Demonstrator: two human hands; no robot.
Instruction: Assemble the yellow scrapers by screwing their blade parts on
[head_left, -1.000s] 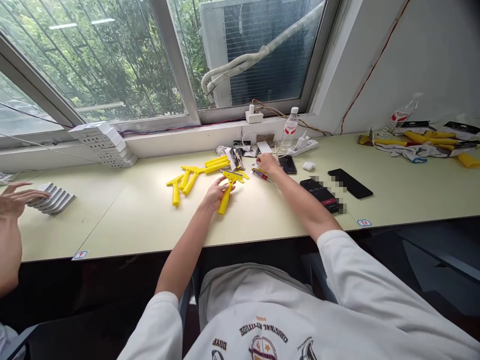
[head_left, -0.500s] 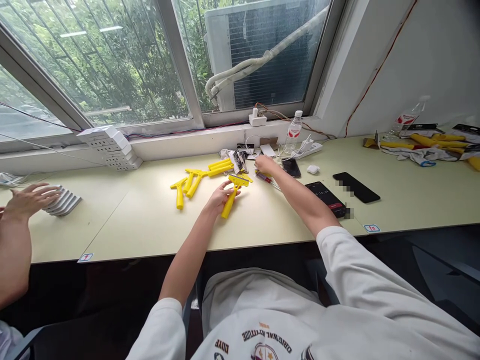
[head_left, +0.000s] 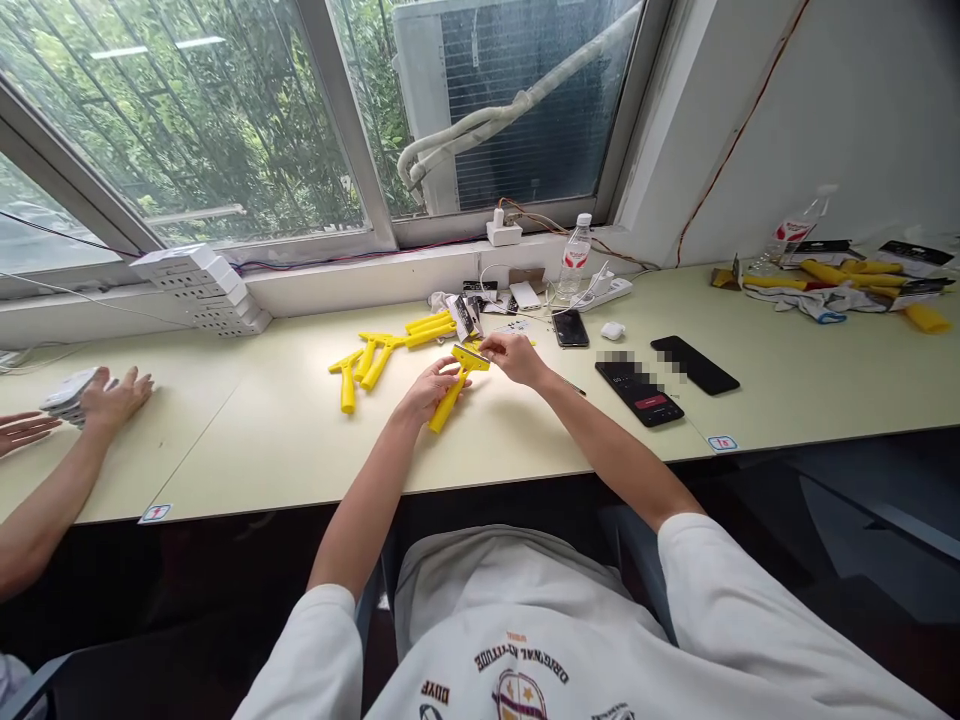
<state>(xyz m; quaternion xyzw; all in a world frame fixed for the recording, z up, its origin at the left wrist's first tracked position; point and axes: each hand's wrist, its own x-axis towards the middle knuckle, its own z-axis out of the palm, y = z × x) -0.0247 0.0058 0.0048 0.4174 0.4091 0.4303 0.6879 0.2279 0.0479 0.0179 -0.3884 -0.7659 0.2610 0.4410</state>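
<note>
My left hand is closed around a yellow scraper, handle pointing down toward me and head up. Along the top of that head runs a thin metal strip. At the head's right end, the fingers of my right hand are pinched together; whatever is between them is too small to make out. Left of my hands lie several yellow scraper handles on the table. Behind them are more yellow handles beside black-and-white packets. A screwdriver shaft shows past my right forearm, the rest hidden.
Phones, an earbud case, a water bottle and a power strip stand to the right. At far left, a co-worker's hands touch a grey stack. White boxes are piled by the window.
My right hand has come back from the small items near the packets to the scraper's head. My left hand keeps the scraper. The co-worker's hands and the grey stack have shifted.
</note>
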